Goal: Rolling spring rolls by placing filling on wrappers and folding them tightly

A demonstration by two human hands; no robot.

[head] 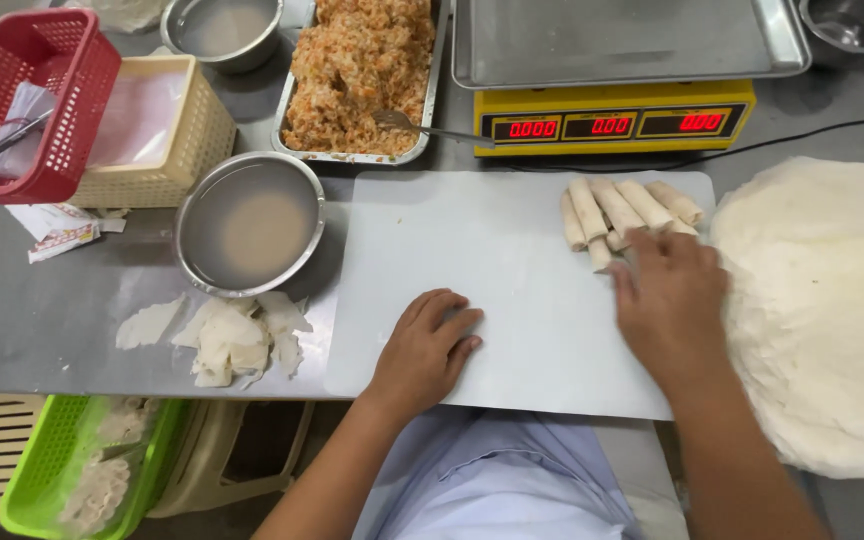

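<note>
My left hand (424, 345) rests palm down on the white cutting board (472, 260), fingers loosely curled, holding nothing. My right hand (667, 295) lies on the board's right side, fingertips touching the near end of a pile of several rolled spring rolls (617, 210). Whether it grips one I cannot tell. A big stack of round pale wrappers (822, 300) lies just right of that hand. A metal tray of orange shredded filling (357, 75) with a fork (422, 125) in it stands at the back.
A yellow scale (612, 120) with a steel pan stands behind the board. A steel bowl of cloudy liquid (249, 225) sits left of the board, torn wrapper scraps (232, 335) in front of it. Red basket (27, 100), cream basket (157, 130), green basket (82, 465) at left.
</note>
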